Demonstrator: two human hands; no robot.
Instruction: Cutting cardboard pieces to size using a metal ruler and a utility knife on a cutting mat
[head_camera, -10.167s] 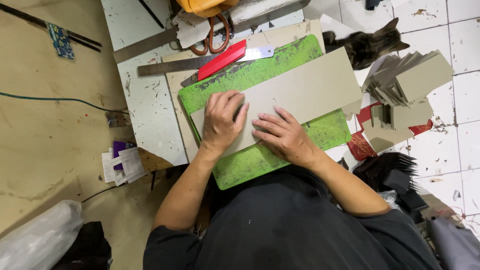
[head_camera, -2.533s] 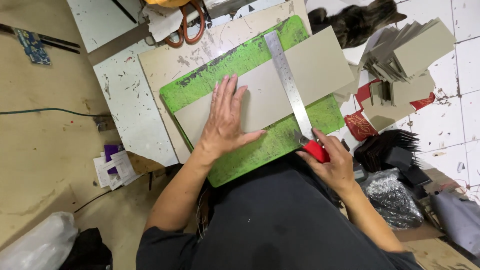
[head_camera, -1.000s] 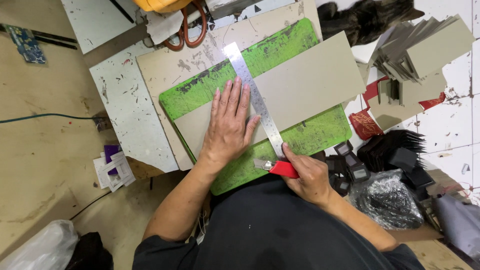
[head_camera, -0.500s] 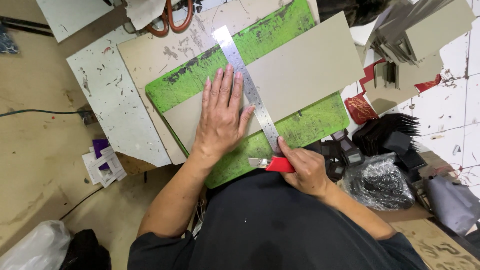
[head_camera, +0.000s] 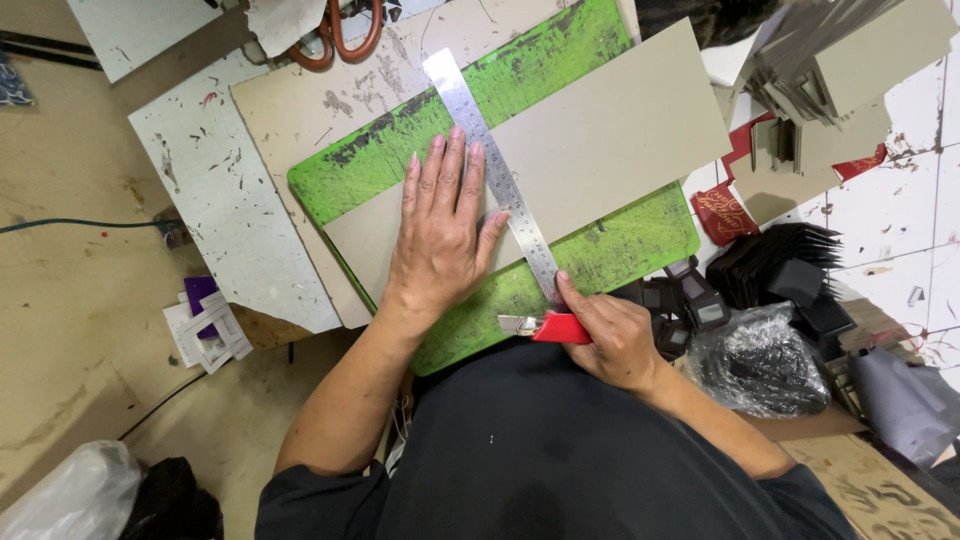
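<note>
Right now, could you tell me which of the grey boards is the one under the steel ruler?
The large grey board lying on the green cutting mat, pinned by the left hand; the others sit stacked at the upper right.

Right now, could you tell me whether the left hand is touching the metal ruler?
Touching. The head view shows the left hand pressed flat on the grey card, its thumb and forefinger edge resting against the metal ruler.

You're in a plain black short-sleeved shirt, sleeves ending above the elbows, a few tiny pale specks down the front. Both forearms bare, left hand and right hand ungloved, no rings or watch showing.
</note>
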